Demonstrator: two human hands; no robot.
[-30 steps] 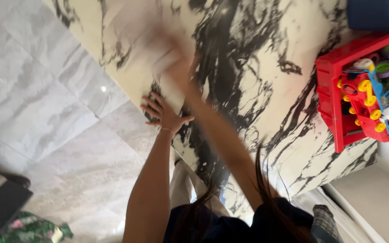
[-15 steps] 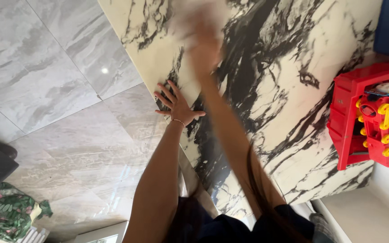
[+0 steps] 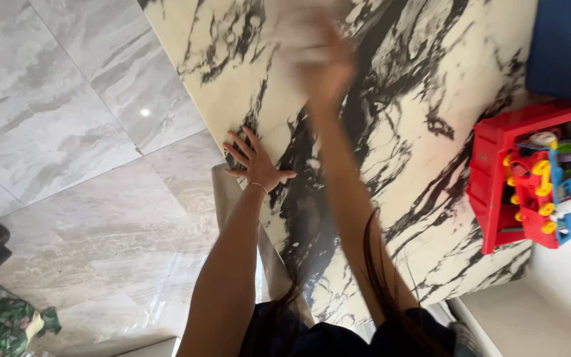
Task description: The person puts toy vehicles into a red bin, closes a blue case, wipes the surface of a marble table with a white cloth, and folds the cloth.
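- While the left hand (image 3: 257, 165) lies flat with fingers spread at the worktop's (image 3: 232, 99) 9 o'clock edge, the right hand (image 3: 322, 56) is a motion-smeared blur toward 12 o'clock; a pale patch smears around it, perhaps a cloth, but whether it grips anything cannot be told.
- Compared with half a second ago, the right hand sits a little further right on the slab, and the left hand has stayed planted at the same edge, so the sweep looks to be in mid-pass over the top.
- Polished and hard, the worktop is cream stone with heavy black veining, its corner squared toward 6 o'clock.
- At 3 o'clock a red plastic bin (image 3: 490, 192) holds bright toys (image 3: 543, 192) in yellow, blue and purple.
- A blue block (image 3: 563, 46) sits at 2 o'clock.
- Glossy grey marble-look floor (image 3: 67, 132) tiles spread from 9 o'clock, catching a lamp glint.
- A leafy green fabric (image 3: 1, 324) lies at 8 o'clock.
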